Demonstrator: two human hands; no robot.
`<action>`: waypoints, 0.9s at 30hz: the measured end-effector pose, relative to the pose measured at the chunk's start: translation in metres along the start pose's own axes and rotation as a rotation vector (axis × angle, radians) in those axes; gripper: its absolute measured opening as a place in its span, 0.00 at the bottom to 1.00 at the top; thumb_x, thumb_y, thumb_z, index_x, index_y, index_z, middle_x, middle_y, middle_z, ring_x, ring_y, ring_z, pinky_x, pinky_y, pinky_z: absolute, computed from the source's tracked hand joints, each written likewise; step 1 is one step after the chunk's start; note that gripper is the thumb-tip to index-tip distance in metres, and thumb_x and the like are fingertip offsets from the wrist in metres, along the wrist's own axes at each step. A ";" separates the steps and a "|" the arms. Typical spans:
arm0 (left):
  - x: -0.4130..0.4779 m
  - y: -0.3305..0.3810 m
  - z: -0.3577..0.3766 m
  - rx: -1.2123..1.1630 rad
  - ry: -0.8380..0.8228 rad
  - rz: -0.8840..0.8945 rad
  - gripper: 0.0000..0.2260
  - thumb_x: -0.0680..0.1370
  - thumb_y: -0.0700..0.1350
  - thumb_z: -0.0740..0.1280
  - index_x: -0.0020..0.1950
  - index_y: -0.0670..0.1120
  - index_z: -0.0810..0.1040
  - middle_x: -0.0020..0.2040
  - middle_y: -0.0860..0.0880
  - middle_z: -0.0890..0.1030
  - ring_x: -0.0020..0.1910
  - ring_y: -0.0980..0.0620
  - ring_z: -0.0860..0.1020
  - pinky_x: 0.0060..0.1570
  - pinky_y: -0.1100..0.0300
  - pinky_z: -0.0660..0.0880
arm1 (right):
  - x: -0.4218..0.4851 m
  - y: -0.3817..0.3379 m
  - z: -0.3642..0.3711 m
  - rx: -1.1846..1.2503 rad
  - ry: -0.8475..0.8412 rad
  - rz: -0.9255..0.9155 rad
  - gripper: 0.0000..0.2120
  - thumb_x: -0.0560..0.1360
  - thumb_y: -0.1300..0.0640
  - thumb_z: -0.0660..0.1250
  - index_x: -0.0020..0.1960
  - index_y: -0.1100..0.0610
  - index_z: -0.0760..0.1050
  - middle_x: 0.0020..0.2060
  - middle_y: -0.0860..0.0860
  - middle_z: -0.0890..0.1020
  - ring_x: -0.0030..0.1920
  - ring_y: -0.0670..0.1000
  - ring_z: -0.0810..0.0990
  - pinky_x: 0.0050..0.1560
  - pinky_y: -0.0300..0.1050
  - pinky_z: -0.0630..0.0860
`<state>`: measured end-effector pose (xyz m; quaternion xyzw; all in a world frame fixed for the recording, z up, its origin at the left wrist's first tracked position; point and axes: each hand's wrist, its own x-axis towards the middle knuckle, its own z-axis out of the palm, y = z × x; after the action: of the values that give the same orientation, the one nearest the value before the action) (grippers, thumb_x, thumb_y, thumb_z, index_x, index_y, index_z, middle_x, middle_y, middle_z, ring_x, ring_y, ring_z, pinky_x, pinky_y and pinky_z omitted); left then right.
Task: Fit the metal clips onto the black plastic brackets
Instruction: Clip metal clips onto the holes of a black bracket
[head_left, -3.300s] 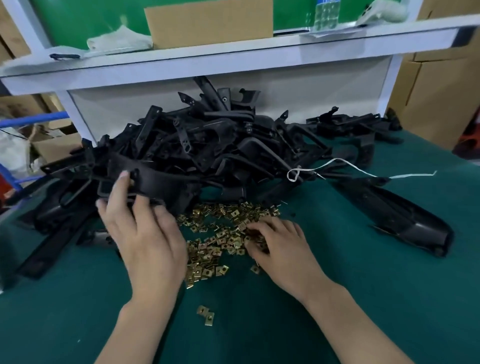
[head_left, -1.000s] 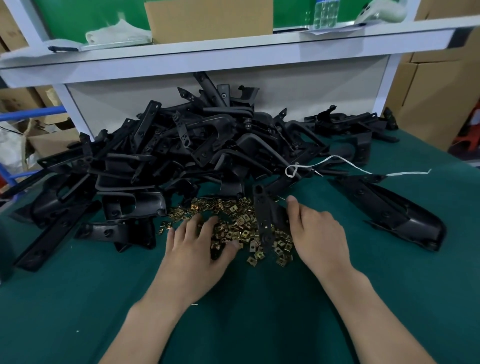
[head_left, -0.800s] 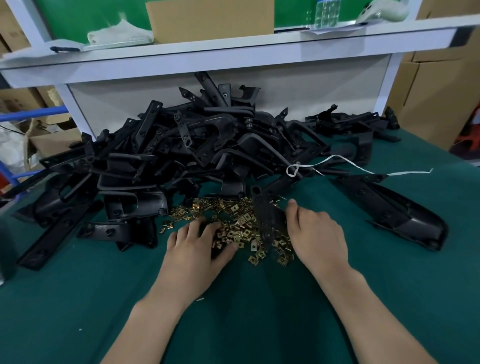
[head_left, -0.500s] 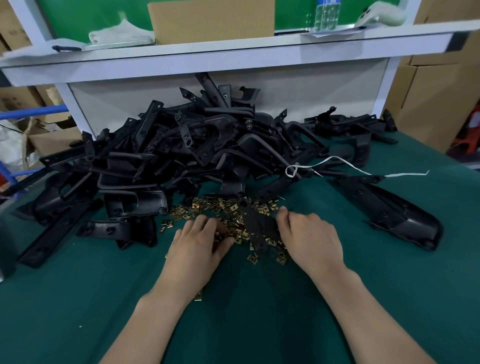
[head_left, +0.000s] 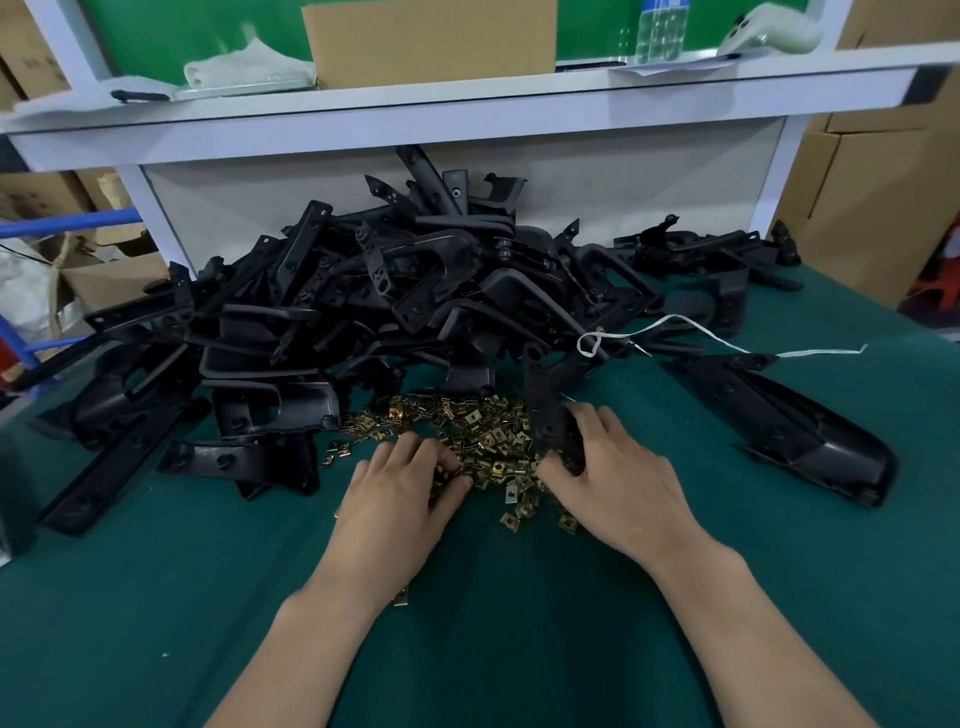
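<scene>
left hand (head_left: 397, 499) curled, pinching some metal clips (head_left: 467, 426) | right hand (head_left: 618, 478) gripping a black bracket (head_left: 545, 410) at the clips' right edge | big bracket heap (head_left: 389, 291) right behind the clips

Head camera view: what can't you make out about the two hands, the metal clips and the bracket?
Left hand: fingertips curl into the pile of small brass-coloured metal clips; its own fingers hide whether it pinches one.
Right hand: grips a long black plastic bracket; fingers cover its near end, hiding any fitted clip.
Heap of black plastic brackets: too tangled to count.
</scene>
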<state>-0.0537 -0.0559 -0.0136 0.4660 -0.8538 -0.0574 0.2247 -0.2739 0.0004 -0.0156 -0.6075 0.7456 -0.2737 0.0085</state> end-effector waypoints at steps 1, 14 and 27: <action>0.000 0.000 0.000 -0.005 0.004 0.002 0.11 0.81 0.59 0.62 0.56 0.54 0.76 0.52 0.57 0.74 0.53 0.53 0.73 0.56 0.55 0.70 | -0.001 -0.001 0.001 -0.028 0.014 -0.007 0.21 0.76 0.36 0.56 0.65 0.43 0.64 0.50 0.42 0.73 0.43 0.49 0.76 0.38 0.47 0.67; 0.000 0.011 -0.007 -0.339 0.164 -0.087 0.02 0.81 0.52 0.66 0.50 0.56 0.76 0.44 0.59 0.80 0.44 0.55 0.77 0.46 0.60 0.74 | -0.002 -0.007 -0.001 -0.241 0.089 -0.029 0.20 0.76 0.32 0.58 0.52 0.48 0.70 0.40 0.43 0.78 0.40 0.49 0.78 0.32 0.44 0.62; 0.003 0.024 -0.019 -1.338 0.076 -0.324 0.11 0.83 0.43 0.63 0.56 0.50 0.86 0.42 0.50 0.82 0.41 0.53 0.79 0.47 0.62 0.78 | -0.003 -0.007 -0.006 -0.129 0.030 0.018 0.20 0.72 0.33 0.48 0.50 0.46 0.67 0.29 0.42 0.70 0.31 0.49 0.70 0.29 0.45 0.59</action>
<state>-0.0656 -0.0424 0.0118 0.3508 -0.5458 -0.5885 0.4824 -0.2687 0.0043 -0.0088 -0.5959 0.7672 -0.2341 -0.0395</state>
